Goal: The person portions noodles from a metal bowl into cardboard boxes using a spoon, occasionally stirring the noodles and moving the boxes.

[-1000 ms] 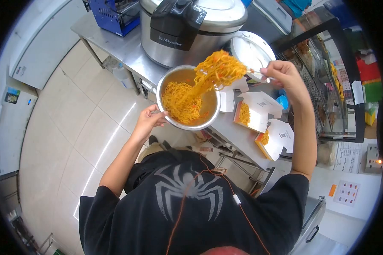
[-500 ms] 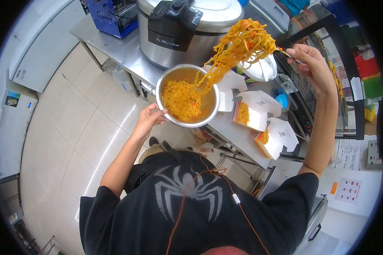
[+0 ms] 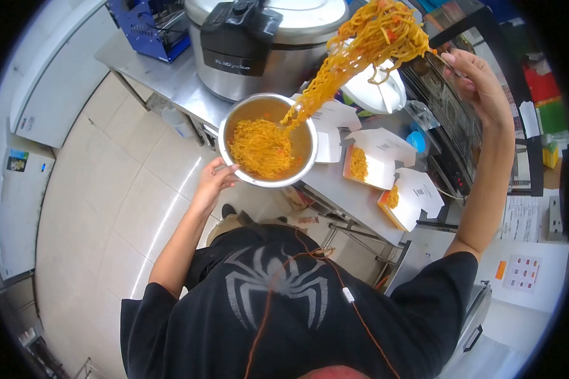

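Observation:
My left hand (image 3: pixel 215 183) pinches the near left rim of a metal bowl (image 3: pixel 309 150). Orange-yellow noodles (image 3: pixel 259 148) lie inside it. My right hand (image 3: pixel 477 79) is raised at the upper right, closed on the handle of a utensil (image 3: pixel 440 57). A large tangle of lifted noodles (image 3: pixel 382 35) hangs from the utensil, its strands trailing down into the bowl. Right of the bowl stand open white cartons, one (image 3: pixel 379 151) with noodles inside and another (image 3: pixel 416 196) with a smaller visible portion.
A large Miyako cooker (image 3: pixel 234 63) stands behind the bowl on the metal table (image 3: pixel 360 205). A white lid or dish (image 3: pixel 376 88) and a blue cup (image 3: pixel 416 141) are near the cartons. At the right is a glass-sided cabinet (image 3: pixel 449 120); a blue-framed device (image 3: pixel 146 28) is at the upper left.
My right hand has moved up and slightly right, lifting the noodles higher. The bowl and my left hand appear slightly farther left, as the whole view has shifted.

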The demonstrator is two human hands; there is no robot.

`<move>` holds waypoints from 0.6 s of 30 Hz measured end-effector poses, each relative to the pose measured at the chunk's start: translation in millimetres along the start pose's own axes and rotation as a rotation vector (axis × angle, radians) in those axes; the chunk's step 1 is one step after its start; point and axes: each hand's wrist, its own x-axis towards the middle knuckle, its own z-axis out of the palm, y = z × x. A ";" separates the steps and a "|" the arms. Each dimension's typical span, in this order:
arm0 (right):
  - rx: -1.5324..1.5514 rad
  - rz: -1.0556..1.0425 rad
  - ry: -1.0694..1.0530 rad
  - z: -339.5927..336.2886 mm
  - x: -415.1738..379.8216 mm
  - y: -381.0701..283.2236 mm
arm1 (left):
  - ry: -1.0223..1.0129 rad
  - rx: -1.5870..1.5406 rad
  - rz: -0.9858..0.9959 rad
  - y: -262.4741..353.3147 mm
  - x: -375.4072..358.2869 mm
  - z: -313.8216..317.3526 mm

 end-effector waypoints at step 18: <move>-0.421 0.179 -0.037 129.2 26.0 192.8 | 0.239 0.026 0.052 -6.3 -27.2 -40.4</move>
